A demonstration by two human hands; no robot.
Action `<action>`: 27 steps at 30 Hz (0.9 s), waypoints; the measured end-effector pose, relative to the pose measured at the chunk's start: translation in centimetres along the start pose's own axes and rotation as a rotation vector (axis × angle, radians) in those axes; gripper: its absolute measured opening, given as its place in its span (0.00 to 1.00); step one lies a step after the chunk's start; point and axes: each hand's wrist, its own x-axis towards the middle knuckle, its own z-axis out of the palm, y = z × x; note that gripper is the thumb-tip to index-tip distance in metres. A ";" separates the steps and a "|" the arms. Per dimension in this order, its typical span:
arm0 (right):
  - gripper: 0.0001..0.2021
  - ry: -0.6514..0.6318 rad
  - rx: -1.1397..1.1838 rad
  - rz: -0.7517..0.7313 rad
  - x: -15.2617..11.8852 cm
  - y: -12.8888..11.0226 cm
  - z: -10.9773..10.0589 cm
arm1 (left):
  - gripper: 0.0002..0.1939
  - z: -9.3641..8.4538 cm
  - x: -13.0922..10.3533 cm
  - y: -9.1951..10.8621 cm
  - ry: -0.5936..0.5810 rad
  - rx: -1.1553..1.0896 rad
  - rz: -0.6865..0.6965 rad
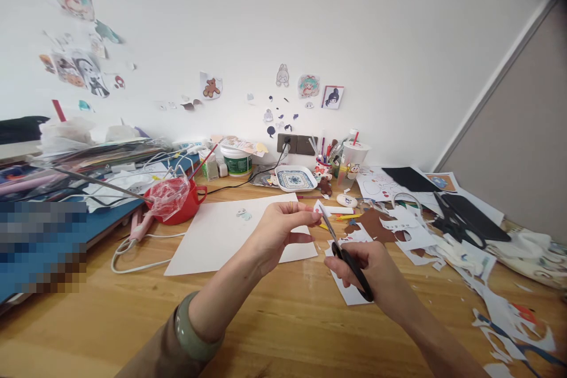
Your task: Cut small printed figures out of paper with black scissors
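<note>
My left hand (283, 225) pinches a small white paper piece (319, 210) with a reddish mark on it. Black-handled scissors (354, 271) are in my right hand (370, 263), their blades pointing up and left against the small piece. Under my left forearm lies a large white sheet (208, 233) bearing a small pale blue-green figure (243, 214). Another white paper (349, 292) rests on the wooden table (283, 331), partly below the scissors and my right hand.
A red mug (177, 201) and pink-handled cord stand left. Behind are a patterned square dish (296, 178), a pen holder and a drink cup (352, 165). Paper scraps, brown pieces and other black scissors (458, 224) cover the right. Cutouts hang on the wall.
</note>
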 end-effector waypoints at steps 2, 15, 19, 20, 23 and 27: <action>0.19 0.000 0.000 -0.002 0.0 0.0 0.0 | 0.09 0.0 0.0 0.0 0.005 0.002 -0.004; 0.19 -0.006 0.012 -0.002 0.0 0.0 0.0 | 0.07 -0.2 0.1 0.0 -0.011 -0.017 -0.008; 0.19 -0.020 0.010 0.005 -0.1 0.0 0.0 | 0.07 -0.2 0.1 0.0 -0.015 -0.018 -0.006; 0.19 -0.021 0.010 0.005 -0.1 0.0 0.0 | 0.07 -0.2 0.1 0.0 -0.015 -0.018 -0.007; 0.19 -0.016 0.014 0.001 -0.1 -0.1 0.0 | 0.07 -0.2 0.1 0.0 -0.015 -0.018 -0.007; 0.19 -0.007 0.017 -0.004 -0.1 -0.2 0.0 | 0.07 -0.2 0.1 0.0 -0.013 -0.026 -0.008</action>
